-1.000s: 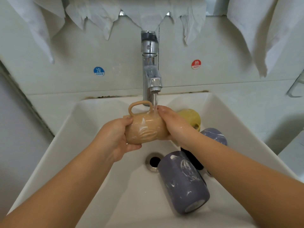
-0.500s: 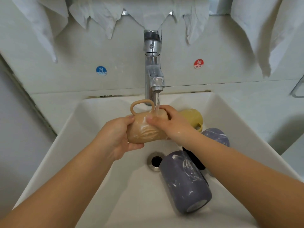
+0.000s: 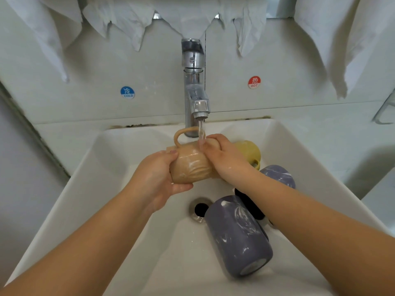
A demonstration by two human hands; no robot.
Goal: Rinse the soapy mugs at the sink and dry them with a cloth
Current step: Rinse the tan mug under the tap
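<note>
head | left hand (image 3: 159, 178), right hand (image 3: 222, 159) grasp tan mug (image 3: 190, 165) | under tap (image 3: 195, 86)

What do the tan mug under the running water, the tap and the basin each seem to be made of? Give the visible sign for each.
Tan mug: probably glazed ceramic; thick wall, glossy wet sheen, moulded ribs under suds.
Tap: metal, likely chrome-plated; mirror-bright reflections.
Basin: seemingly glazed white ceramic; smooth, glossy, uniform surface, though moulded resin cannot be ruled out.
</note>
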